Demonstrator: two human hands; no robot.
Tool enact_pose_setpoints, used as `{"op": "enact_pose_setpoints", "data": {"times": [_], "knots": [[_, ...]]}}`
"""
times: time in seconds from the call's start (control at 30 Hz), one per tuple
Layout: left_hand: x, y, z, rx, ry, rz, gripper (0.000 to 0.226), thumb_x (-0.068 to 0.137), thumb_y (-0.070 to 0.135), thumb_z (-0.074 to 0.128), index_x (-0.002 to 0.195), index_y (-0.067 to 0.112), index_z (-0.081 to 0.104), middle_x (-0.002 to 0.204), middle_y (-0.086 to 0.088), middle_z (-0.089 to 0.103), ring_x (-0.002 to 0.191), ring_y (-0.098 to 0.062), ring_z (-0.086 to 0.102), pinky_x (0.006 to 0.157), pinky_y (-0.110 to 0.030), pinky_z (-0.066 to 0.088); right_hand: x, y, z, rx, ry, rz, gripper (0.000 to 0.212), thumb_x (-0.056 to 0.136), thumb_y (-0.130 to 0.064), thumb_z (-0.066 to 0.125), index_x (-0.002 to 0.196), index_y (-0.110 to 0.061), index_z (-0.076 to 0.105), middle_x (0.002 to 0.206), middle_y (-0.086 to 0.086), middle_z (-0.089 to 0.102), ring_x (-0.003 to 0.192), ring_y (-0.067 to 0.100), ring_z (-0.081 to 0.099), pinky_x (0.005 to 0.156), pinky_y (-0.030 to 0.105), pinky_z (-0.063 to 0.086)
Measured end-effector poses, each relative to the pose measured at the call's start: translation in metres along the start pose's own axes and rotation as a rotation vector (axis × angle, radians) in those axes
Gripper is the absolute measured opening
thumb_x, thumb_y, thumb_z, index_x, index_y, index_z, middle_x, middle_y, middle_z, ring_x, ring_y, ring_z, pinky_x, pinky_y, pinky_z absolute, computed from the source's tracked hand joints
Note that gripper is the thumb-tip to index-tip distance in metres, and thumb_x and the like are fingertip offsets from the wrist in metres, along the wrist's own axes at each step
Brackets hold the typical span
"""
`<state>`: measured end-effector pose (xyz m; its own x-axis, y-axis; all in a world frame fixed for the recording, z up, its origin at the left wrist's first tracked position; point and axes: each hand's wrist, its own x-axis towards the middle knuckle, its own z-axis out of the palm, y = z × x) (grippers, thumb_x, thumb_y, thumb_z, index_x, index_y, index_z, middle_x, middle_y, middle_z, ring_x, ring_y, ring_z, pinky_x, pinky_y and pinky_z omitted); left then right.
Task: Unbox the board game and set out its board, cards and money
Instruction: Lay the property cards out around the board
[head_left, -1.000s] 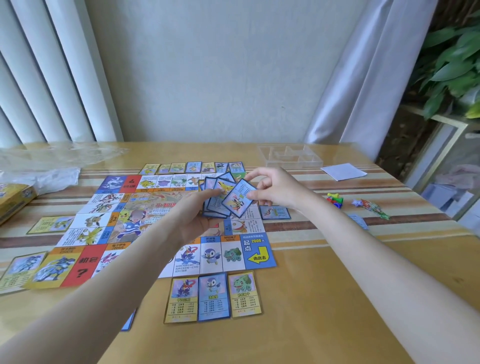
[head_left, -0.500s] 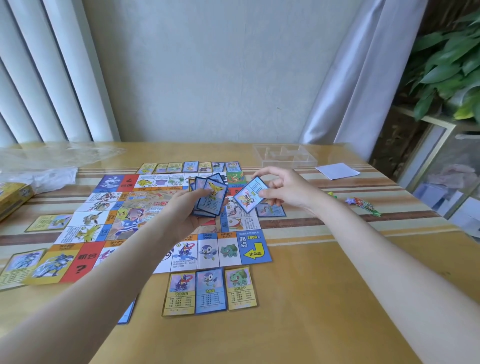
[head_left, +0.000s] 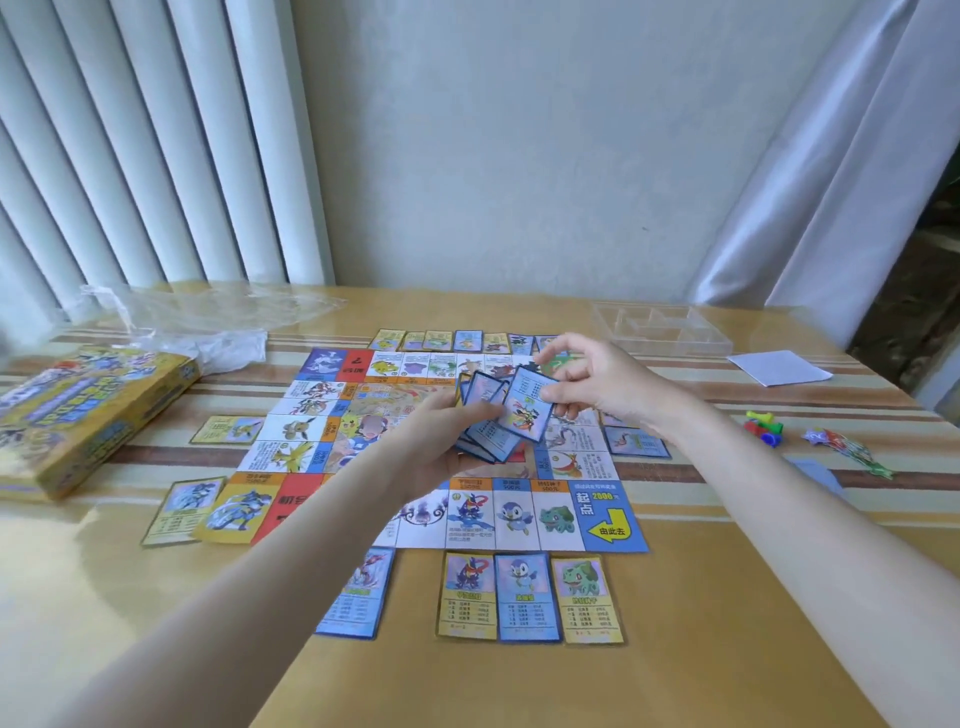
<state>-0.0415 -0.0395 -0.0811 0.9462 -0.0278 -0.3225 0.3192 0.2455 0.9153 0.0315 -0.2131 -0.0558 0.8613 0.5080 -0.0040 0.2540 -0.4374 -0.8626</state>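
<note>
We see both hands over the middle of the colourful paper game board (head_left: 519, 514), which lies flat on the glossy tan striped table (head_left: 727, 597). Left hand (head_left: 436, 447) grips a fanned stack of blue-bordered cards (head_left: 480, 415); right hand (head_left: 597, 384) pinches one blue-bordered card (head_left: 527, 413) at its top edge, tilted, touching the fan. Three character cards (head_left: 527, 597) sit in a row just beside the board's near edge, more along the far edge (head_left: 457, 340) and left side (head_left: 182, 509). Yellow game box (head_left: 83, 415) lies left, by crumpled clear plastic wrap (head_left: 208, 322). Clear plastic tray (head_left: 660, 327), white paper slip (head_left: 779, 366) and coloured plastic pawns (head_left: 763, 428) are right.
</note>
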Motion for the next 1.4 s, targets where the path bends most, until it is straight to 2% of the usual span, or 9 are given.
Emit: {"op": "enact_pose_setpoints", "data": {"times": [0.13,0.23,0.33,0.47,0.73,0.87,1.0,1.23,1.4], "knots": [[-0.003,0.0,-0.018,0.011,0.019,0.002,0.01,0.087,0.008,0.062,0.093,0.008,0.054,0.092,-0.013,0.064,0.073,-0.02,0.066,0.056,-0.029,0.059,0.016,-0.013,0.023,0.059,0.098,-0.017,0.016,0.083,-0.003,0.066,0.087,-0.014,0.055,0.065,0.001,0.059,0.055,0.013,0.055,0.058,0.02,0.048],[-0.006,0.0,-0.029,-0.005,0.039,-0.001,0.012,0.088,0.007,0.062,0.096,0.007,0.053,0.089,-0.011,0.065,0.073,-0.019,0.065,0.054,-0.027,0.057,0.024,-0.021,0.037,0.062,0.109,-0.075,0.014,0.084,-0.003,0.066,0.091,-0.015,0.061,0.068,0.001,0.06,0.068,0.015,0.057,0.064,0.017,0.048],[-0.01,-0.002,-0.036,-0.011,0.035,-0.004,0.008,0.089,0.006,0.06,0.095,0.007,0.055,0.086,-0.01,0.067,0.073,-0.018,0.066,0.058,-0.028,0.059,0.028,-0.025,0.046,0.08,0.005,-0.097,0.023,0.085,-0.002,0.063,0.093,-0.023,0.064,0.078,0.004,0.063,0.076,0.013,0.059,0.078,0.029,0.047],[-0.013,-0.006,-0.043,-0.002,0.034,0.008,0.009,0.089,0.007,0.059,0.098,0.007,0.055,0.087,-0.009,0.067,0.074,-0.018,0.066,0.06,-0.027,0.059,0.025,-0.031,0.05,0.025,-0.108,-0.093,0.034,0.087,0.005,0.057,0.1,-0.027,0.062,0.082,0.0,0.061,0.077,0.016,0.058,0.073,0.028,0.048],[-0.002,0.002,-0.037,-0.056,0.137,0.063,0.013,0.087,0.008,0.063,0.091,0.009,0.051,0.088,-0.011,0.063,0.078,-0.021,0.063,0.073,-0.033,0.054,0.009,-0.021,0.02,0.066,0.114,0.021,0.019,0.084,0.004,0.062,0.088,-0.013,0.055,0.08,0.004,0.064,0.068,0.016,0.062,0.055,0.024,0.051],[0.006,-0.007,-0.022,-0.048,0.124,0.022,0.016,0.086,0.008,0.063,0.096,0.006,0.051,0.088,-0.012,0.063,0.076,-0.021,0.064,0.062,-0.03,0.057,-0.007,-0.004,0.001,0.082,0.14,0.08,0.016,0.083,0.003,0.064,0.083,-0.012,0.06,0.085,0.013,0.064,0.071,0.019,0.059,0.051,0.015,0.049],[0.012,-0.011,-0.001,-0.042,0.079,0.008,0.011,0.088,0.007,0.061,0.095,0.003,0.053,0.086,-0.013,0.062,0.074,-0.021,0.063,0.05,-0.028,0.056,-0.018,0.009,-0.014,0.084,0.146,0.092,0.017,0.083,0.002,0.064,0.081,-0.015,0.063,0.083,0.011,0.065,0.074,0.018,0.058,0.051,0.014,0.047],[0.014,-0.016,0.01,-0.114,-0.027,0.003,0.012,0.087,0.004,0.061,0.098,0.001,0.055,0.094,-0.018,0.065,0.077,-0.031,0.067,0.065,-0.046,0.058,-0.018,0.019,-0.017,0.103,0.149,0.082,0.021,0.084,0.005,0.061,0.079,-0.015,0.057,0.08,0.006,0.061,0.072,0.021,0.057,0.053,0.021,0.048],[0.016,-0.015,0.002,-0.242,0.019,0.06,0.013,0.087,-0.002,0.057,0.09,0.008,0.049,0.078,-0.013,0.071,0.067,-0.022,0.07,0.06,-0.033,0.058,-0.017,0.016,-0.016,0.003,0.173,0.091,0.02,0.088,0.001,0.057,0.077,-0.014,0.065,0.092,0.004,0.065,0.075,0.016,0.057,0.061,0.024,0.05]]}}
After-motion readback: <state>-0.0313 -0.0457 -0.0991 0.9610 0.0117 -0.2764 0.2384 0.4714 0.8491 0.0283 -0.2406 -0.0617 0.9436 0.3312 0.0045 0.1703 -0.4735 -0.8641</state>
